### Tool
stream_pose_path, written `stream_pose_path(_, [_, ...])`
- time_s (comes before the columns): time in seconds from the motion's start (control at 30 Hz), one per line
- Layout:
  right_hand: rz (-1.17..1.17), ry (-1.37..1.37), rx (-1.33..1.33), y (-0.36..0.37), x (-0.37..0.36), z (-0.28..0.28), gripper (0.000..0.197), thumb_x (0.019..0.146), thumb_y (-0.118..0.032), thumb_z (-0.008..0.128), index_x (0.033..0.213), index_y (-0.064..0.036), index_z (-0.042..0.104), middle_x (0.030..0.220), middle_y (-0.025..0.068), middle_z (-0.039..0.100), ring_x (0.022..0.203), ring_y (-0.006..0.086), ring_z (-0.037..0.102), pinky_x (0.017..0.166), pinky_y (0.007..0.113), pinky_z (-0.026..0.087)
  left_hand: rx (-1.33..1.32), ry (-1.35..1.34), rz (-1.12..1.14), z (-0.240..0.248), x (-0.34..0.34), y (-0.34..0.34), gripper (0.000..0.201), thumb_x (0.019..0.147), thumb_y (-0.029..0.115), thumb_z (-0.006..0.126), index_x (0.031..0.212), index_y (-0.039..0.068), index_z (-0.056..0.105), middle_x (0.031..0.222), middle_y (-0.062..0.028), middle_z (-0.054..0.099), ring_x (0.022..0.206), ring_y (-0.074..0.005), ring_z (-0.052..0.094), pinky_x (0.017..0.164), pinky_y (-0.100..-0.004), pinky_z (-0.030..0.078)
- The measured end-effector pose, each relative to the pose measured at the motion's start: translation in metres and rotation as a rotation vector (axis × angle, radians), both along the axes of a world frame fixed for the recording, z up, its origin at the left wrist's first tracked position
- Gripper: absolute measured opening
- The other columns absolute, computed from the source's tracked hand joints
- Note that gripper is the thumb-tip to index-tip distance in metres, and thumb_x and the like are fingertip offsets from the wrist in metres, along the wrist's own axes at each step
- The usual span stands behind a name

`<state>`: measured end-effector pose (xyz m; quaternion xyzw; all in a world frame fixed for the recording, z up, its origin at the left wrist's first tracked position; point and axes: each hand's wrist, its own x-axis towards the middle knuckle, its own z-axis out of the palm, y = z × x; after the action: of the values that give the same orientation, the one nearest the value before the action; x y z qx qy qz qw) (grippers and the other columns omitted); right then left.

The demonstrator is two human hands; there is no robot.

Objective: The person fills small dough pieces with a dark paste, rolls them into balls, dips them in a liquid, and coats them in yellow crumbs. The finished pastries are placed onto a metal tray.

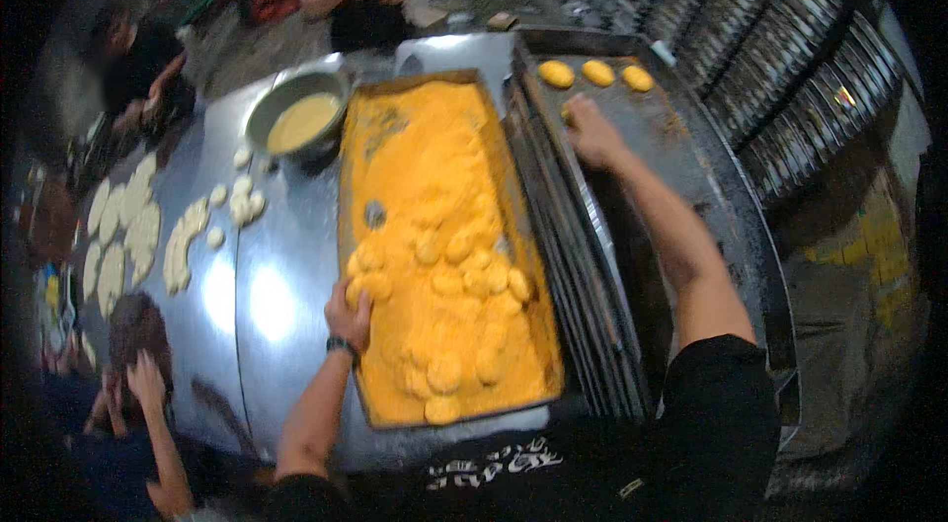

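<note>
A long tray of orange-yellow crumbs lies in front of me, with several crumb-coated dough pieces on its nearer half. At the tray's left side my left hand curls its fingers and thumb around a coated dough piece. My right hand reaches over a dark baking tray on the right. Its fingers are closed, and a bit of yellow shows at the tips, like another coated piece, mostly hidden. Beyond it, three yellow oval pieces sit in a row on the baking tray.
A stack of trays stands between the crumbs and baking tray. Left on the metal table are a bowl of pale batter and several pale dough pieces. Other people are around the far and left sides; racks stand far right.
</note>
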<state>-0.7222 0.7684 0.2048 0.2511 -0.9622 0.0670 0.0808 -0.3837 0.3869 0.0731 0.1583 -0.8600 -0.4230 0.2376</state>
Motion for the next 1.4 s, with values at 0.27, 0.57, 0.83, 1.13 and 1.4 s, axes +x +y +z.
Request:
stream_pose_path(0.27, [0.26, -0.761, -0.915, -0.107, 0.145, 0.078, 0.066, 0.084, -0.034, 0.063, 0.136, -0.0039, 0.036, 0.119, 0.0129, 0.055, 0.104, 0.0239, 0.055, 0.089, 0.038, 0.044, 1.046, 0.191, -0.118, 0.072, -0.055, 0.05, 0.039, 0.082, 0.021, 0.07, 0.112, 0.001, 0.056, 0.104, -0.0086, 0.058, 0.089, -0.0143, 0.059, 0.072, -0.0257, 0.051])
stream_pose_path(0.57, [0.043, -1.277, -1.199, -0.126, 0.209, 0.06, 0.033, 0.088, -0.023, 0.061, 0.114, -0.005, 0.05, 0.104, 0.0051, 0.061, 0.095, 0.018, 0.061, 0.081, 0.03, 0.05, 0.848, 0.173, -0.367, 0.118, -0.066, 0.09, 0.039, 0.093, 0.035, 0.051, 0.108, 0.0, 0.06, 0.108, -0.0097, 0.059, 0.092, -0.0193, 0.059, 0.079, -0.031, 0.048])
stream_pose_path(0.83, [0.025, -1.296, -1.349, -0.023, 0.131, 0.101, 0.031, 0.086, -0.018, 0.061, 0.113, -0.0053, 0.052, 0.1, 0.0087, 0.063, 0.09, 0.0208, 0.063, 0.075, 0.038, 0.054, -0.399, -0.149, -0.135, 0.011, -0.026, -0.016, 0.056, 0.081, 0.028, 0.061, 0.126, -0.002, 0.044, 0.135, -0.0239, 0.037, 0.125, -0.0438, 0.031, 0.105, -0.0516, 0.023])
stream_pose_path(1.13, [-0.112, 0.553, -0.042, 0.104, -0.033, -0.021, 0.056, 0.089, -0.04, 0.052, 0.128, -0.0003, 0.044, 0.127, 0.0238, 0.048, 0.116, 0.0352, 0.048, 0.099, 0.044, 0.037, -0.458, -0.219, -0.2, -0.015, -0.024, -0.012, 0.05, 0.081, 0.02, 0.059, 0.121, -0.007, 0.046, 0.146, -0.0232, 0.022, 0.131, -0.0401, 0.027, 0.106, -0.0438, 0.029])
stream_pose_path(1.4, [-0.204, 0.207, 0.05, 0.097, -0.037, -0.018, 0.064, 0.087, -0.039, 0.049, 0.135, 0.0013, 0.036, 0.139, 0.0238, 0.036, 0.13, 0.0357, 0.034, 0.108, 0.04, 0.027, -0.362, -0.196, -0.119, -0.017, -0.015, -0.011, 0.045, 0.08, 0.02, 0.06, 0.116, -0.005, 0.05, 0.144, -0.0219, 0.027, 0.13, -0.038, 0.031, 0.107, -0.0405, 0.029])
